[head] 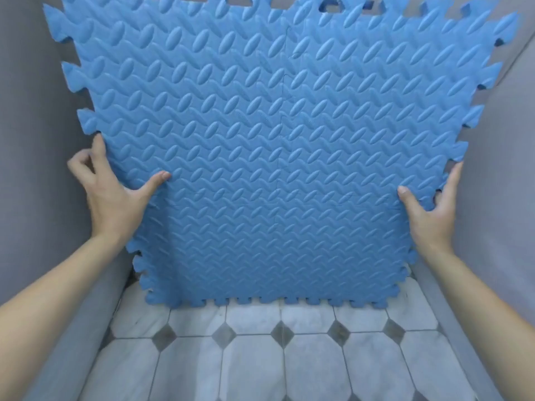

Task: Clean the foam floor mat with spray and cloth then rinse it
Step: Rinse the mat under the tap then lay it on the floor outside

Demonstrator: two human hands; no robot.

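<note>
A large blue foam floor mat (275, 146) with a leaf-pattern surface and jigsaw edges stands upright, its bottom edge resting on the tiled floor. My left hand (113, 192) grips its left edge, thumb on the front face and fingers curled behind. My right hand (431, 209) grips the right edge the same way, thumb on the front and fingers wrapped round the toothed rim. No spray bottle or cloth is in view.
Grey walls (31, 117) close in on the left, right and behind the mat, forming a narrow stall. The floor (260, 357) has white marble-look tiles with small dark grey diamond insets.
</note>
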